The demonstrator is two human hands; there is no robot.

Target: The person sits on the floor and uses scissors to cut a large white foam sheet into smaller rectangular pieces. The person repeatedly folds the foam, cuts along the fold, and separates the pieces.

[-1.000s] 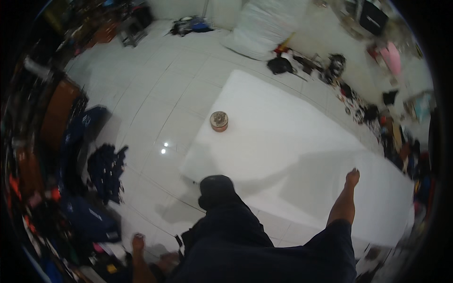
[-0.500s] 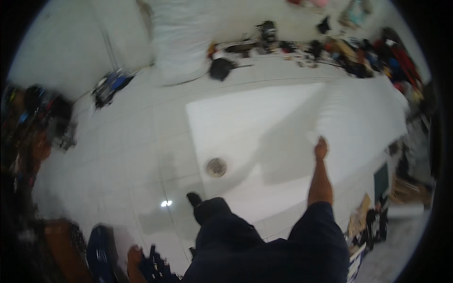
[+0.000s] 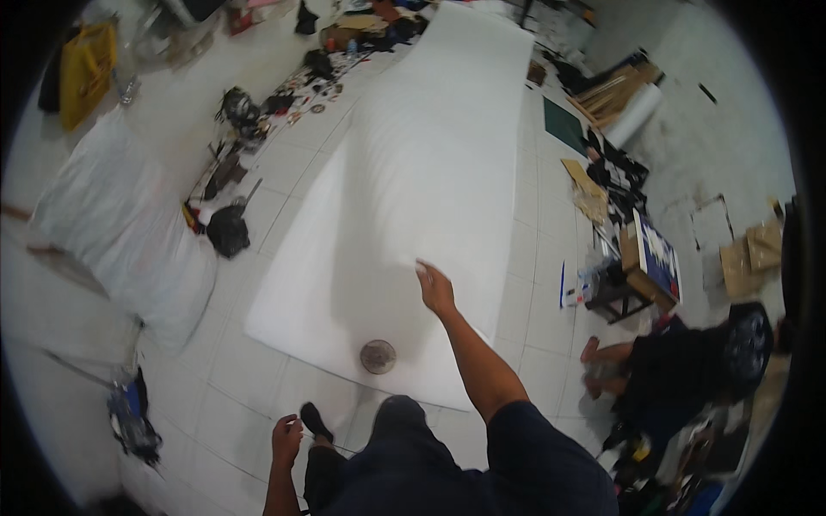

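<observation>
A long white sheet (image 3: pixel 447 155), which looks like thin foam, stretches away from me across the tiled floor, with a raised, rippled fold along its middle. My right hand (image 3: pixel 436 290) reaches over it, fingers pinched at the lifted edge of that fold. On the near end of the sheet, close to my feet, lies a round greyish-brown disc (image 3: pixel 378 357); its kind is unclear. My left hand (image 3: pixel 286 442) hangs low beside my dark shoe (image 3: pixel 316 421). Its fingers are curled around something small and pale that I cannot make out.
A large stuffed white sack (image 3: pixel 129 232) leans at the left wall. Clutter with a black bag (image 3: pixel 228 230) lines the floor beyond it. On the right, a person in black (image 3: pixel 714 353) sits low near a small dark stool (image 3: pixel 621 301). Wood planks (image 3: pixel 615 93) lie farther back.
My view has turned right, so the sheet now runs away from me. My right hand keeps to the sheet's fold. My left hand has come up, and the person on the right has come into view.
</observation>
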